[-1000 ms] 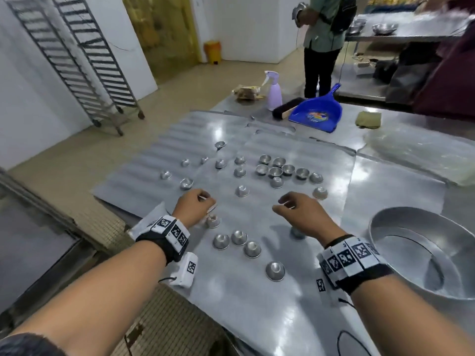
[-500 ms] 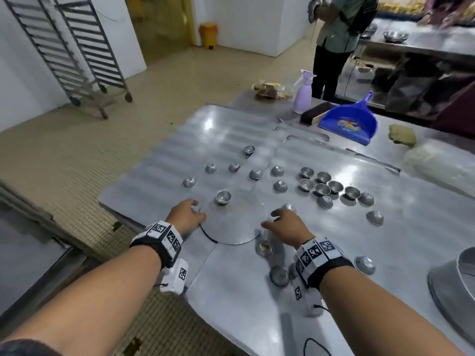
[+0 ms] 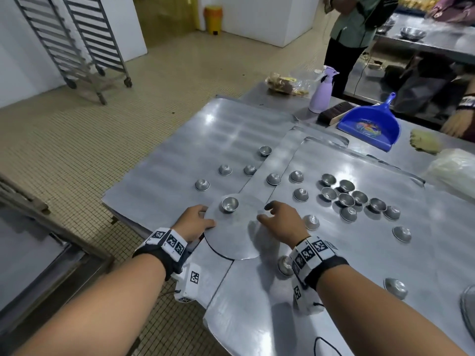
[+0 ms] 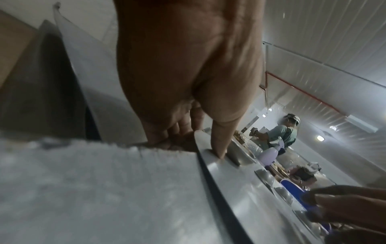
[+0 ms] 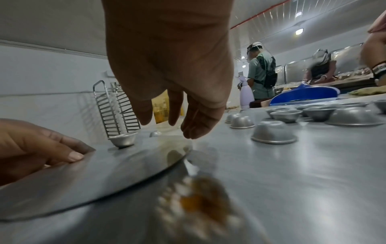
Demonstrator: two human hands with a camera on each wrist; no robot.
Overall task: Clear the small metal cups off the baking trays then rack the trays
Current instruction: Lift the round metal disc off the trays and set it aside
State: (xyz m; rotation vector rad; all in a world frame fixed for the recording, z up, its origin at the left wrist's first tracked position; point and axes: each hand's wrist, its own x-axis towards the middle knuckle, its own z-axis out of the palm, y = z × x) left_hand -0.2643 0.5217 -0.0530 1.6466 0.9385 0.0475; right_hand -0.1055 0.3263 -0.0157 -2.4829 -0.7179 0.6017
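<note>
Left hand (image 3: 193,225) grip closed on the left edge of a round metal disc (image 3: 236,237): thumb (image 4: 219,140) pressed on top, remaining fingers curled beneath the rim. Right hand (image 3: 284,223) grip open, fingers relaxed and poised just above the disc's right edge, holding nothing. One small metal cup (image 3: 229,204) upright on the disc, between the two hands. Disc resting across the near seam of two overlapping baking trays (image 3: 359,253) on the surface. Remaining cups scattered over both trays, some inverted, with an upright cluster (image 3: 345,195) to the far right. Tray rack (image 3: 74,44) on the floor, far left, well apart. Blue dustpan (image 3: 370,125) and spray bottle (image 3: 322,91) at the far edge.
</note>
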